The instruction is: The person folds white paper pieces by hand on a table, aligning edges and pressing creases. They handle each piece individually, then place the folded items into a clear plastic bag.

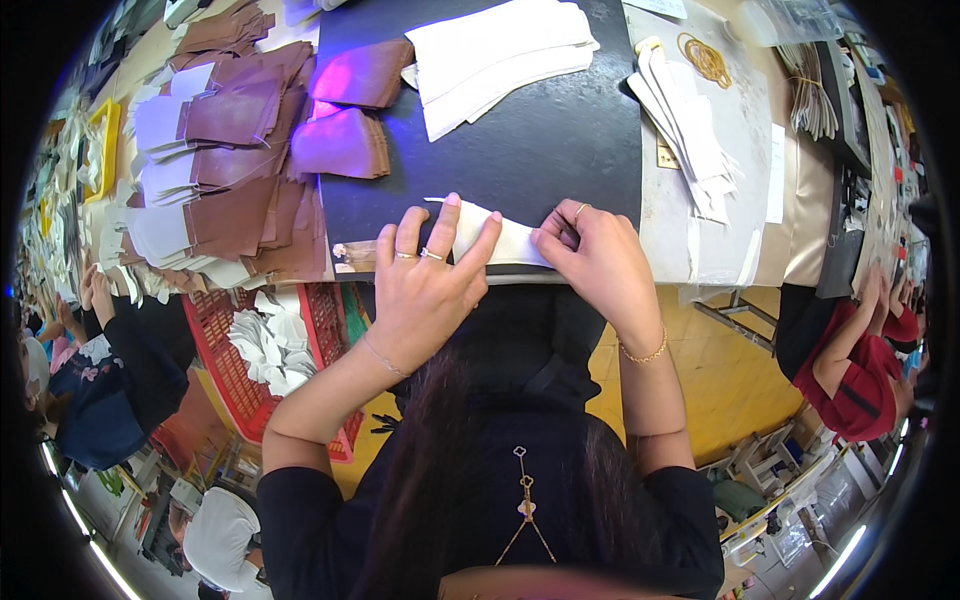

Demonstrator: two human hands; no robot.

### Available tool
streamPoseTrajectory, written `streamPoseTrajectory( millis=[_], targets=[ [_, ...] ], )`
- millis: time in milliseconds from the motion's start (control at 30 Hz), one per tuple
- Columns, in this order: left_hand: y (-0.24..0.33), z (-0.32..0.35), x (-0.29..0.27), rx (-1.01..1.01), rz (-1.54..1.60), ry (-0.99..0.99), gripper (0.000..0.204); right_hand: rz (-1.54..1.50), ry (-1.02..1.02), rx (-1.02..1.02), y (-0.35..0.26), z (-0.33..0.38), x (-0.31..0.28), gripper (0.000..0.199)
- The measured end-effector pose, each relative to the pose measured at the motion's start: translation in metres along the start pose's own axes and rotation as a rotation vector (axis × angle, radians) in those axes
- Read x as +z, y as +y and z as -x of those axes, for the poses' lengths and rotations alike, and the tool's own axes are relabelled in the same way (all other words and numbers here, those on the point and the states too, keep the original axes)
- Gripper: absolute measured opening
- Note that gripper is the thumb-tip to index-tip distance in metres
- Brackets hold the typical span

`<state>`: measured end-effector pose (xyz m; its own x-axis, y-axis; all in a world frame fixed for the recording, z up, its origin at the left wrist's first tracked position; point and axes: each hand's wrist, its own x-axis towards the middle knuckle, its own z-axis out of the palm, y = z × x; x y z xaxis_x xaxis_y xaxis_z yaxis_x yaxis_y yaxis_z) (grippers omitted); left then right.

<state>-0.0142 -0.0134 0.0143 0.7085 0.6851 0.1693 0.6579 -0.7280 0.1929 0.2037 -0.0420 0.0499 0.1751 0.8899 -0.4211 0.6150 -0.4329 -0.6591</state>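
Note:
A white flat piece [507,238], tapering in shape, lies at the near edge of the black work board [560,140]. My left hand [425,262] rests over its left part, fingers spread and pressing down. At its right end my right hand [605,258] is closed, with thumb and bent fingers pinching the piece's edge. Part of the piece is hidden under both hands. Left of my left hand, a small brownish strip [355,256] lies at the board's edge. Farther back on the board is a stack of white pieces [500,60], beside two small piles of brown pieces [365,75].
Overlapping brown-and-white pieces [235,115] cover the left side. To the right lie white strips [685,130], rubber bands [706,60] and a tied bundle [812,95]. Below the table's left stands a red basket [215,345] holding white scraps. Other people sit on both sides.

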Motion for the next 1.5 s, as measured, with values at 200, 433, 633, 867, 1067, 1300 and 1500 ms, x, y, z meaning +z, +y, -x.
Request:
streamPoseTrajectory(
  millis=[200,433,633,867,1067,1300,1500],
  targets=[
    [0.029,-0.002,0.008,-0.051,0.009,0.060,0.057,0.031,0.002,-0.023,0.000,-0.003,0.001,0.025],
    [0.025,-0.002,0.017,0.083,0.065,0.027,0.056,-0.018,0.049,-0.041,0.014,0.012,-0.008,0.021],
    [0.027,-0.003,0.016,0.096,-0.006,0.006,0.056,-0.043,0.088,0.139,0.034,0.032,-0.045,0.026],
    [0.030,-0.002,0.017,0.107,-0.056,-0.019,0.057,-0.045,0.146,0.096,0.047,0.031,-0.038,0.029],
    [0.037,-0.003,0.018,0.085,-0.090,-0.044,0.058,-0.028,0.130,0.118,0.046,0.029,-0.040,0.033],
    [0.054,-0.007,0.019,0.049,-0.151,-0.066,0.066,0.027,0.119,0.131,0.043,0.027,-0.043,0.031],
    [0.055,-0.015,0.010,0.067,-0.207,-0.097,0.068,0.092,0.172,0.108,0.048,0.031,-0.040,0.032]
  ],
)
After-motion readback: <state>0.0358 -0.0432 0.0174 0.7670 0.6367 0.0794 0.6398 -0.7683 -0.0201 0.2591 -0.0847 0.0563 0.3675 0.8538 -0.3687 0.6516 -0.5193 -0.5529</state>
